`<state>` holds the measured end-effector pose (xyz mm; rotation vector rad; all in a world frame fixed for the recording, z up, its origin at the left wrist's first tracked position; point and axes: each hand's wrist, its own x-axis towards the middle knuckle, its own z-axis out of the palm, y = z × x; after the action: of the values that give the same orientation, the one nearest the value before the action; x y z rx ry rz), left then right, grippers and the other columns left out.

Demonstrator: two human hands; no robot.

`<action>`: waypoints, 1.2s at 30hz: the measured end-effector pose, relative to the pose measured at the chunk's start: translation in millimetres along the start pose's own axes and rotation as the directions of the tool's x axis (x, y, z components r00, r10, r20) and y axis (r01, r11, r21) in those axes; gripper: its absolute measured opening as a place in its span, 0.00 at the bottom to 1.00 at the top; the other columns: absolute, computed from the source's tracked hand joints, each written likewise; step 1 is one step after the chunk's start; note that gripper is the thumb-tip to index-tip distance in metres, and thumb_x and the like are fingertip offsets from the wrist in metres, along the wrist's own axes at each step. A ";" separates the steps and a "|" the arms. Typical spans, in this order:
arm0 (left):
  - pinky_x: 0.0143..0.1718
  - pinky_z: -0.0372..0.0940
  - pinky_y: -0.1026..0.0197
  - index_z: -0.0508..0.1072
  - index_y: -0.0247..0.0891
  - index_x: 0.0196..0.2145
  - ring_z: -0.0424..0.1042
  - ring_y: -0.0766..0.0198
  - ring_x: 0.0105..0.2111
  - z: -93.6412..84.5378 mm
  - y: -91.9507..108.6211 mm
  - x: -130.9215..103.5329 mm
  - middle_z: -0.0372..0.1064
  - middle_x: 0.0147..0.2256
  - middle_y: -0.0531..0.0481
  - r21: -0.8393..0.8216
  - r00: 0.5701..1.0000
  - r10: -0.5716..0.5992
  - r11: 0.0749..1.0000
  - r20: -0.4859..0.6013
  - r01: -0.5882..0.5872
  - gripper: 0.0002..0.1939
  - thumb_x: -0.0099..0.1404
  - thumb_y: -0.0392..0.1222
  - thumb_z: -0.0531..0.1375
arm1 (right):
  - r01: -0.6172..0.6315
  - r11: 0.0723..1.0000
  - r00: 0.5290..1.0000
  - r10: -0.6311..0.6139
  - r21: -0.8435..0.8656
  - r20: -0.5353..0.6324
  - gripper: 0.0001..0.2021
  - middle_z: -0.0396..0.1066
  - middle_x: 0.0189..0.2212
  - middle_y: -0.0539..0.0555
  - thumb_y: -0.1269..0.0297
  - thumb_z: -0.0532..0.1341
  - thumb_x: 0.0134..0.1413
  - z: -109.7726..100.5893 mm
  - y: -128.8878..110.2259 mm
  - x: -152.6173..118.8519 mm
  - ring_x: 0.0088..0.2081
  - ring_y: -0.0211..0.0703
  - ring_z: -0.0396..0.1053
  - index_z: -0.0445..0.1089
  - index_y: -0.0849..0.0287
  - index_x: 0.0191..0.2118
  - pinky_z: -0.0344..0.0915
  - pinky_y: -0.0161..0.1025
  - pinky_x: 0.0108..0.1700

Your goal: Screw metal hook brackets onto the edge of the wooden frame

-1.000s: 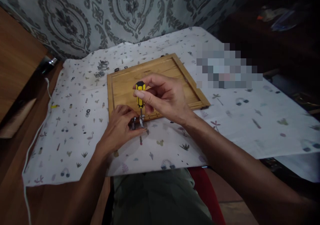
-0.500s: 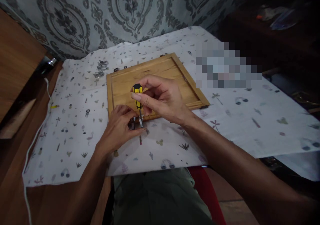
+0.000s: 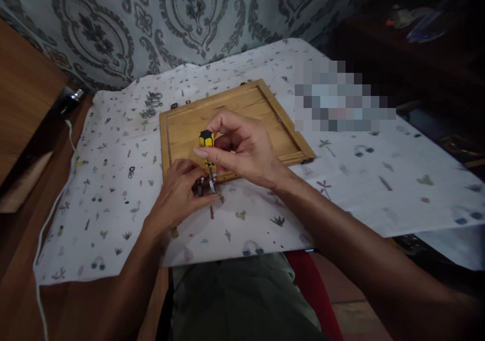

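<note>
My right hand (image 3: 246, 146) grips the yellow and black handle of a screwdriver (image 3: 206, 140) between thumb and fingers. The screwdriver stands nearly upright, and its shaft points down at a small metal hinge (image 3: 212, 184) on the near edge of a wooden panel (image 3: 227, 106). My left hand (image 3: 182, 187) is closed around the hinge from the left, thumb below and fingers above on the panel's edge. The tip of the screwdriver is too small to make out against the hinge. The panel lies flat, with a raised frame around its middle.
Several metal pieces (image 3: 151, 103) lie on the patterned cloth (image 3: 113, 179) beyond the panel's left corner. A blurred-out patch (image 3: 341, 101) covers something on the right. A white cord (image 3: 49, 225) runs down the left side. A patterned curtain (image 3: 189, 22) hangs behind the table.
My right fingers have shifted slightly on the screwdriver's handle, which has turned a little. My left hand stays at the hinge. The whole view has moved slightly.
</note>
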<state>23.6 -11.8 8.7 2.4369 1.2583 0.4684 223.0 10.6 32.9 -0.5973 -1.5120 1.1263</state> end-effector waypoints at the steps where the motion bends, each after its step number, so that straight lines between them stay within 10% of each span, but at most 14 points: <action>1: 0.56 0.66 0.40 0.80 0.45 0.41 0.70 0.46 0.52 0.0 0.0 0.1 0.74 0.42 0.47 0.003 1.000 0.003 1.000 -0.001 -0.003 0.14 0.64 0.54 0.72 | 0.012 1.000 1.000 -0.012 -0.002 -0.001 0.17 0.67 0.30 0.44 0.53 0.73 0.57 -0.4 0.5 0.1 0.22 0.28 0.63 0.66 0.56 0.36 0.63 0.27 0.20; 7: 0.53 0.66 0.45 0.80 0.42 0.41 0.69 0.49 0.49 -1.3 1.1 -0.3 0.74 0.43 0.47 0.043 1.000 0.012 0.999 0.001 -0.013 0.16 0.64 0.54 0.72 | 0.080 0.996 0.996 -0.078 -0.027 0.050 0.10 0.75 0.39 0.49 0.59 0.65 0.66 -4.8 -1.1 1.2 0.25 0.28 0.67 0.75 0.57 0.49 0.67 0.27 0.26; 36: 0.55 0.66 0.43 0.80 0.43 0.42 0.69 0.47 0.50 -0.7 -0.6 -0.1 0.74 0.43 0.47 0.026 1.000 0.027 0.999 0.005 -0.027 0.14 0.65 0.52 0.71 | 0.004 0.994 1.000 -0.007 0.113 0.027 0.14 0.69 0.29 0.44 0.57 0.72 0.58 -1.3 -0.5 2.5 0.21 0.26 0.64 0.71 0.59 0.39 0.63 0.25 0.20</action>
<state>22.8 -11.4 9.0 2.4780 1.2387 0.4554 223.7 13.0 34.4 -0.5020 -1.4615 1.2106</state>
